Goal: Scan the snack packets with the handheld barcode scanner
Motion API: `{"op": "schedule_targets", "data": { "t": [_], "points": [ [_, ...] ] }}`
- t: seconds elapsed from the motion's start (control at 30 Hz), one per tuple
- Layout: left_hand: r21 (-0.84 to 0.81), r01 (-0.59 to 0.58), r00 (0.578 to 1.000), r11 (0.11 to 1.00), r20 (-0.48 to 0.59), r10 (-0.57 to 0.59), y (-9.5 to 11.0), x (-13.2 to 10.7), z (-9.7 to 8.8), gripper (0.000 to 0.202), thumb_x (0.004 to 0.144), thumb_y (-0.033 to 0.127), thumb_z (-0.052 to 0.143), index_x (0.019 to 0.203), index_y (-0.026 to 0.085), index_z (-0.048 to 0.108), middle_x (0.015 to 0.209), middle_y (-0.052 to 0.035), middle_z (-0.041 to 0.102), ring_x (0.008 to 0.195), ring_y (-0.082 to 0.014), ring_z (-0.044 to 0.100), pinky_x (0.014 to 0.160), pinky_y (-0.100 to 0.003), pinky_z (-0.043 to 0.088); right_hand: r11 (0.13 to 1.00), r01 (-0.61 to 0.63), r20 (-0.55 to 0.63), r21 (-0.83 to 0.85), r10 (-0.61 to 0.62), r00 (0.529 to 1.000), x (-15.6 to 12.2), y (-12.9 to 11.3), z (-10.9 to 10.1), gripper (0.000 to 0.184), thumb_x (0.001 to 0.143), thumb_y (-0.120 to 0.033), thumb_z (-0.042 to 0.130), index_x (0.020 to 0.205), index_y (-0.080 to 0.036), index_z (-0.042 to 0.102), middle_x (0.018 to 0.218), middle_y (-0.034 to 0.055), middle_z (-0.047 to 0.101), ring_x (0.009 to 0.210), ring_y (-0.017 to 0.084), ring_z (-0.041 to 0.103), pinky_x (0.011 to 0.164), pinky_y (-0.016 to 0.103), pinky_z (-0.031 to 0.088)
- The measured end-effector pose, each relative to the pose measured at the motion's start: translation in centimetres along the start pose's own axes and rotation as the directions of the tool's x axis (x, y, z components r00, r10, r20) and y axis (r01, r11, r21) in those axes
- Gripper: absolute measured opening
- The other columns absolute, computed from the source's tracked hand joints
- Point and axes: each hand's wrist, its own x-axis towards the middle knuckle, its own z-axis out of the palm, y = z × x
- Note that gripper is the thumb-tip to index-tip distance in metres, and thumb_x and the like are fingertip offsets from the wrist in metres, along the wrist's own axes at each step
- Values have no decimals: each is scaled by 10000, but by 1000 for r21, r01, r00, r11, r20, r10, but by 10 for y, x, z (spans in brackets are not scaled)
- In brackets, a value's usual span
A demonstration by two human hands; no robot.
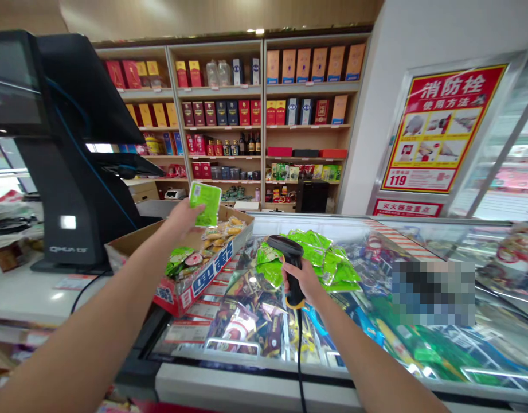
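Note:
My left hand [190,213] grips a green snack packet [207,202] by its lower left side, held up above an open cardboard box [223,259]. Inside the box lie a few green packets [178,259] and several small yellowish wrapped snacks [223,232]. My right hand [304,278] is wrapped round the handle of a black and yellow barcode scanner [286,248], whose cord [300,355] hangs toward me. Just behind the scanner, a pile of green snack packets [324,252] rests on the glass top of a display freezer [264,367].
A point-of-sale terminal [70,189] stands at the left on a white counter [23,292]. Wrapped goods [264,315] show through the freezer's glass. Shelves of boxed bottles [223,113] line the back wall. A red and yellow poster [444,129] hangs at the right.

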Motion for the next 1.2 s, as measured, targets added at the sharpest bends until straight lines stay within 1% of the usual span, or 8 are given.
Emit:
{"op": "schedule_targets", "data": {
  "t": [0.13,0.2,0.3,0.43,0.7,0.8,1.0,1.2],
  "points": [
    [-501,312,945,807,247,-212,-5,-42,69,208,784,201,662,968,158,575,860,-67,687,698,-179,662,624,-335,559,997,23,-14,72,-22,1000,-1,-1,-1,383,693,-402,712,946,-158,561,542,-47,579,390,105,514,373,236,464],
    [-564,372,923,737,313,-226,-26,-54,98,320,667,176,762,931,165,581,828,-46,688,676,-166,658,609,-311,554,995,32,-18,95,-30,999,-2,-1,-1,395,691,-399,716,963,-155,567,546,-47,581,390,103,514,374,234,469],
    [-502,378,920,778,299,-254,-66,-59,124,511,450,151,860,883,177,590,742,5,671,576,-136,622,526,-249,504,996,31,-5,83,-31,1000,-1,-3,-1,377,693,-390,716,948,-155,568,539,-48,578,384,100,511,373,233,472],
    [-509,218,971,832,201,-131,-99,-54,134,511,325,169,876,773,136,630,618,22,633,494,-93,545,464,-186,397,1000,-4,16,22,4,1000,0,-5,-3,353,689,-394,716,900,-150,575,521,-42,571,373,104,509,365,237,468],
    [-712,278,959,645,175,-221,-96,-59,147,501,340,300,881,753,140,647,622,-11,663,623,-190,652,565,-263,473,999,9,32,-52,-7,999,-2,-13,-10,399,713,-413,708,978,-149,572,539,-40,581,379,109,514,381,244,464],
    [-764,213,973,609,109,-202,-103,-58,152,511,386,343,870,807,148,656,673,-18,685,672,-194,664,626,-288,499,995,-6,28,-99,9,1000,-2,-13,-11,394,714,-429,706,958,-150,572,530,-45,571,373,111,517,377,242,457],
    [-695,23,995,719,-57,-87,-121,-51,160,446,513,343,822,884,134,688,807,-48,716,733,-173,647,715,-292,501,993,-52,6,-108,53,999,-2,-7,-9,383,687,-422,721,918,-160,563,528,-43,580,372,102,506,370,233,455],
    [-673,6,993,740,-82,-82,-126,-49,161,415,531,333,795,872,120,694,807,-59,719,703,-169,629,710,-298,489,990,-71,35,-126,76,997,-2,-6,-7,347,691,-436,723,830,-166,556,519,-41,568,373,98,497,366,230,454]
  ]
}}
